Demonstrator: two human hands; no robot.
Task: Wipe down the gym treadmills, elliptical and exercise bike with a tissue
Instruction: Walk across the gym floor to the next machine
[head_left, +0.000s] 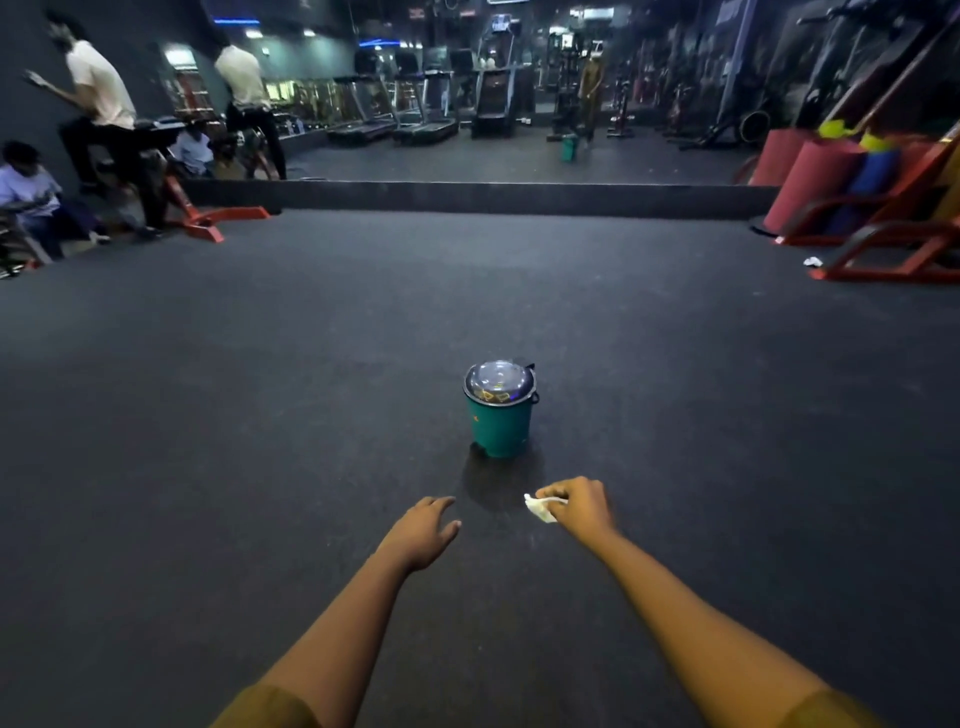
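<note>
Pinching the crumpled tissue (540, 508) in the right grip (579, 506), lower centre of the frame, just below the green bin (500, 421). Nothing in the left grip (423, 530), spread loose. Probably feather-light, soft, easily torn: best bunched at the middle, not by a corner.

Dark speckled floor (260, 389) runs to a wall mirror (519, 161) beside rolled red mats (808, 179).

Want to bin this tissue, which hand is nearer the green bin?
Right hand, holding the tissue, just short of the green bin, rightward; left hand further back, leftward.
</note>
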